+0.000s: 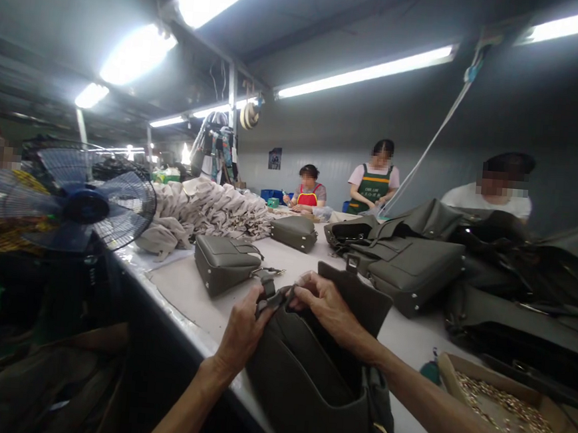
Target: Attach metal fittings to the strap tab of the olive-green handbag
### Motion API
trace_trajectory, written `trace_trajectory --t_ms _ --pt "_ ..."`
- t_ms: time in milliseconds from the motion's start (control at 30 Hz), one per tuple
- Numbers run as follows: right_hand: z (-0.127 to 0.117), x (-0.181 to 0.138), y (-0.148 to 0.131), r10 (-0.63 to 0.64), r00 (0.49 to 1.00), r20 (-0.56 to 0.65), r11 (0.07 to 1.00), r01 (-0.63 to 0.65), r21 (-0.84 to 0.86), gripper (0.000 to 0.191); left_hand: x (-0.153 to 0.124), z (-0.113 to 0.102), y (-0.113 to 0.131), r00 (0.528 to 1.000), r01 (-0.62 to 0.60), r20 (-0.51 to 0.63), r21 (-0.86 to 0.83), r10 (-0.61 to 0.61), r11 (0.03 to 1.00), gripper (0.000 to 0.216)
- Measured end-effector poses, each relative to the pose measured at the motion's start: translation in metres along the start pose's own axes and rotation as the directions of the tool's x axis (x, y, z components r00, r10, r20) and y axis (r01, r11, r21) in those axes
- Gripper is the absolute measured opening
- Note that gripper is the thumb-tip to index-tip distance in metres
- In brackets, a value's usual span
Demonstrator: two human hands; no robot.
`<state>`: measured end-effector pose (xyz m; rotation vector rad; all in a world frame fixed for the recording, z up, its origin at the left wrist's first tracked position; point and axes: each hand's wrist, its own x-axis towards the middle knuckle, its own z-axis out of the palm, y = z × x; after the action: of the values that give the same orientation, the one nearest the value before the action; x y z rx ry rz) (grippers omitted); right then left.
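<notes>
Left hand (243,329) and right hand (324,306): fingers of both grip the grey bag (306,378)'s rim.

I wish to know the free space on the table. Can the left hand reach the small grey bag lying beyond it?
Probably yes. The left hand grips the dark bag, but the table between it and the small grey bag is bare.

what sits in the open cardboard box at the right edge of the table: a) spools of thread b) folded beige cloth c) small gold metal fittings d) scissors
c: the open cardboard box beside the dark olive leather bag holds a heap of small gold metal fittings.
</notes>
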<state>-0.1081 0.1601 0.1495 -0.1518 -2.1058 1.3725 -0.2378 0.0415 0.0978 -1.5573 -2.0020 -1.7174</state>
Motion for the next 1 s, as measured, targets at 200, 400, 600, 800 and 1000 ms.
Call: trace_trajectory --t_ms 200,400,600,800,1000 --pt "0.007 -0.002 -0.001 -0.087 0.995 0.056 0.992 0.092 -0.091 0.013 0.001 -0.002 -0.005 0.996 -0.022 -0.089 -0.036 0.019 0.999 0.021" --pt "0.031 0.002 0.010 -0.173 0.984 -0.032 0.957 0.160 -0.241 0.006 0.008 -0.003 -0.006 0.995 0.032 -0.091 -0.064 -0.038 0.997 0.034" --pt "0.038 0.003 0.014 -0.185 0.979 -0.086 0.938 0.150 -0.312 0.010 0.013 -0.002 -0.011 0.987 0.140 -0.055 -0.128 -0.148 0.982 0.035" --pt "0.043 0.002 0.015 -0.134 0.988 -0.083 0.930 0.096 -0.355 0.008 0.012 -0.003 -0.012 0.973 0.212 -0.060 -0.166 -0.224 0.963 0.026" --pt "0.054 -0.004 0.023 -0.070 0.989 -0.132 0.904 0.007 -0.427 0.009 0.015 -0.002 -0.011 0.972 0.217 -0.055 -0.184 -0.230 0.959 0.026"
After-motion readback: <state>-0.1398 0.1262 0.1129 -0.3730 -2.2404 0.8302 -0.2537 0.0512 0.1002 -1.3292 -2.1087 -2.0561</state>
